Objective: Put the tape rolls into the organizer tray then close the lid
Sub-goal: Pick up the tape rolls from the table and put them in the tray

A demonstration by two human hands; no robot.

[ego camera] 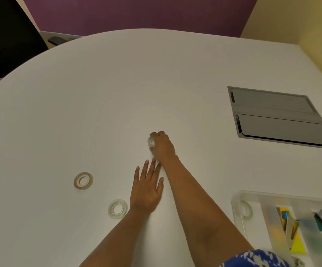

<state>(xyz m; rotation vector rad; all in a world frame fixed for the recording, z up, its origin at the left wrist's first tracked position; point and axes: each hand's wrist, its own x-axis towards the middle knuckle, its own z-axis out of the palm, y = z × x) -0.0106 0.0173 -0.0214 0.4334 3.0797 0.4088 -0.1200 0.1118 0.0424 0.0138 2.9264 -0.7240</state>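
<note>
My right hand (163,146) reaches out over the middle of the white table and is closed around a small clear tape roll (151,142). My left hand (146,187) lies flat on the table, fingers spread, holding nothing. Left of it a clear tape roll (117,208) lies flat near my wrist. A beige tape roll (83,180) lies farther left. The clear organizer tray (237,212) stands at the lower right, and another clear tape roll (245,210) sits in its left compartment. No lid can be made out.
The tray also holds yellow and blue items and dark binder clips (321,220). A grey recessed cable hatch (279,117) is set into the table at the right. A black chair (5,35) stands beyond the table's far-left edge.
</note>
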